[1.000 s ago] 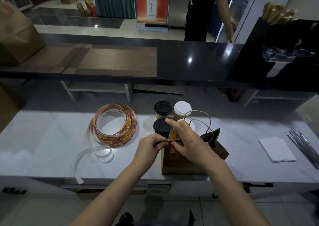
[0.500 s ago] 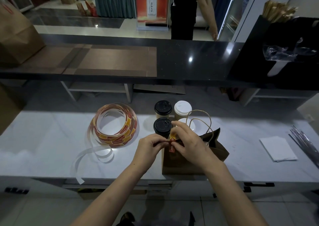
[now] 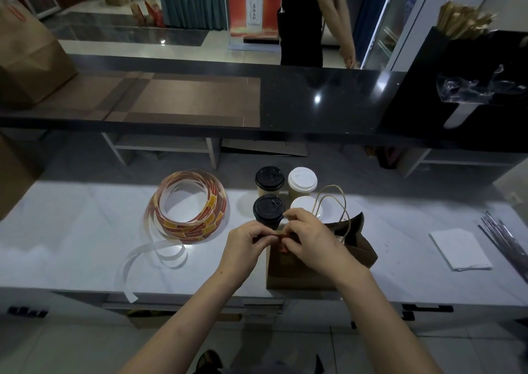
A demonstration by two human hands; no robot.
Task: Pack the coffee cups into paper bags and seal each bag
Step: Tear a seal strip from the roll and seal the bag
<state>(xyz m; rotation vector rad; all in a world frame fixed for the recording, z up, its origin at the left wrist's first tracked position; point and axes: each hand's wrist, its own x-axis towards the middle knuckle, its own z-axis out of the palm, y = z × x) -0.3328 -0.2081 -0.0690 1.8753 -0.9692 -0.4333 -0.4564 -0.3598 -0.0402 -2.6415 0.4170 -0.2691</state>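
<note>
White counter (image 3: 85, 245) holds a brown bag (image 3: 300, 270) at its near edge. A sticker roll (image 3: 213, 210) lies to the left. Four cups (image 3: 268, 209) stand just behind the bag. The left hand (image 3: 245, 245) and right hand (image 3: 311, 239) pinch a red sticker (image 3: 281, 235) at the bag's top.
</note>
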